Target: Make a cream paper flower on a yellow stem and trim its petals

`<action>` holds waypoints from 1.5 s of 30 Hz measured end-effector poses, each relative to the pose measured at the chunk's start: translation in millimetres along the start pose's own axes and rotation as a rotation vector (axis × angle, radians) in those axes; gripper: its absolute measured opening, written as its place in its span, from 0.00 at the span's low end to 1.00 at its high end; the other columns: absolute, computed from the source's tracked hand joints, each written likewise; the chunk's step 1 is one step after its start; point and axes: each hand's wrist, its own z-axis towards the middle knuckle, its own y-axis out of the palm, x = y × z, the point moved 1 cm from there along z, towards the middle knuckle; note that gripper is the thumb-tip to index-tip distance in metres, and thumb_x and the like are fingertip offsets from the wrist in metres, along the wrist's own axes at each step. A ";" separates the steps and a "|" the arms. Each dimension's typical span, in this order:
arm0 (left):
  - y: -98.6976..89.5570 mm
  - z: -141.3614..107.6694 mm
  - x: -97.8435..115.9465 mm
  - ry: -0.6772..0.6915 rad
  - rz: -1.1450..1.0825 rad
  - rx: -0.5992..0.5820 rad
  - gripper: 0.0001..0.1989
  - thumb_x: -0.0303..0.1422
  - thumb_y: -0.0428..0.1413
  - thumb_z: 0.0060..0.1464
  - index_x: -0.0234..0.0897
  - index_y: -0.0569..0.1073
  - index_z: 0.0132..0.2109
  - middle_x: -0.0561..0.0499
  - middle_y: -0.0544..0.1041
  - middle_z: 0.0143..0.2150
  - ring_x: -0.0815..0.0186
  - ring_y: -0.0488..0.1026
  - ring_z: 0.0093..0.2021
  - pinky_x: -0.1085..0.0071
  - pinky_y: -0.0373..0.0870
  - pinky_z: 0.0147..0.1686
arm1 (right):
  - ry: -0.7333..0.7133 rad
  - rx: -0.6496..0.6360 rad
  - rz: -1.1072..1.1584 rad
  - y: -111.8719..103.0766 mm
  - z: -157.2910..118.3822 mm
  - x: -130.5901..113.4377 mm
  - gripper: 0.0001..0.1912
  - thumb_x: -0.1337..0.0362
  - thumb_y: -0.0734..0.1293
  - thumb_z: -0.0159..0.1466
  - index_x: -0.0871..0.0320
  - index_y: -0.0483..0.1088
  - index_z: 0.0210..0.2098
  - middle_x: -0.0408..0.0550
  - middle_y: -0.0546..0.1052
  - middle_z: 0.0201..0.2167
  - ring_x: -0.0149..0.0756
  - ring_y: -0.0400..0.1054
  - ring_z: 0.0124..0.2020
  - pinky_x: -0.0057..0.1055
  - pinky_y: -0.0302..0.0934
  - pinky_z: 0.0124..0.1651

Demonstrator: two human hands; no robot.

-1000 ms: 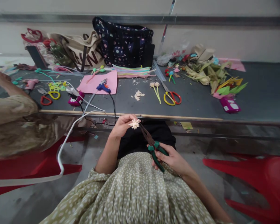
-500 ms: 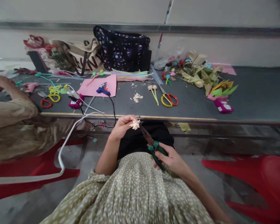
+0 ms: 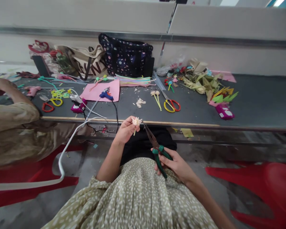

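A small cream-coloured craft flower (image 3: 136,121) with a short pale green stem is pinched in my left hand (image 3: 125,131), just in front of the table edge. My right hand (image 3: 173,161) is wrapped round the green handles of long-nose pliers (image 3: 154,143). The jaws of the pliers point up and left and end close beside the flower; from here I see a small gap between them. On the table beyond lie two similar flowers on green stems (image 3: 157,99) and a small heap of cream scraps (image 3: 140,102).
Scissors (image 3: 170,104) with red and yellow handles lie right of the flowers. A blue glue gun (image 3: 106,94) rests on pink paper (image 3: 89,92), its cord hanging over the edge. Bags (image 3: 126,55) and dried husks (image 3: 202,81) line the back. A co-worker's arm (image 3: 8,89) is at left.
My left hand has turned the flower upright, so its stem now shows below. The plier tips have come slightly away from it. The camera view has tilted up a little.
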 end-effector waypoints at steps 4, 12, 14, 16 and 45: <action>4.4 2.0 -3.2 -0.034 -0.049 0.015 0.16 0.34 0.70 0.44 0.36 0.72 0.35 0.54 0.70 0.26 0.73 0.65 0.26 0.75 0.61 0.27 | 0.022 -0.008 0.088 0.1 4.0 0.3 0.31 0.49 0.73 0.61 0.61 0.70 0.57 0.45 0.77 0.24 0.38 0.75 0.23 0.32 0.70 0.27; 7.8 3.3 -2.9 -0.056 -0.080 0.046 0.16 0.34 0.71 0.42 0.33 0.73 0.33 0.53 0.69 0.27 0.73 0.64 0.28 0.76 0.61 0.26 | 0.040 -0.036 0.191 1.2 11.8 -0.6 0.31 0.52 0.73 0.62 0.61 0.68 0.59 0.44 0.76 0.23 0.38 0.76 0.22 0.33 0.72 0.26; 6.9 3.4 -3.2 -0.044 -0.078 0.062 0.16 0.34 0.72 0.41 0.33 0.73 0.32 0.53 0.69 0.27 0.74 0.64 0.28 0.76 0.62 0.27 | 0.039 -0.035 0.193 2.5 12.6 -2.6 0.31 0.52 0.73 0.62 0.61 0.68 0.59 0.45 0.77 0.23 0.38 0.76 0.22 0.32 0.72 0.25; 5.0 4.0 -4.4 -0.025 -0.065 0.082 0.17 0.34 0.72 0.40 0.34 0.73 0.31 0.54 0.70 0.27 0.73 0.65 0.28 0.75 0.65 0.28 | 0.033 -0.029 0.200 3.2 13.3 -3.5 0.31 0.52 0.73 0.62 0.61 0.68 0.59 0.45 0.77 0.23 0.38 0.76 0.21 0.32 0.72 0.25; 6.8 0.3 -7.0 0.231 0.179 0.053 0.15 0.35 0.70 0.43 0.36 0.71 0.26 0.53 0.72 0.30 0.68 0.72 0.34 0.66 0.70 0.46 | 0.015 -0.220 0.340 1.8 12.1 13.9 0.21 0.60 0.71 0.65 0.59 0.72 0.56 0.39 0.68 0.23 0.45 0.79 0.30 0.37 0.74 0.27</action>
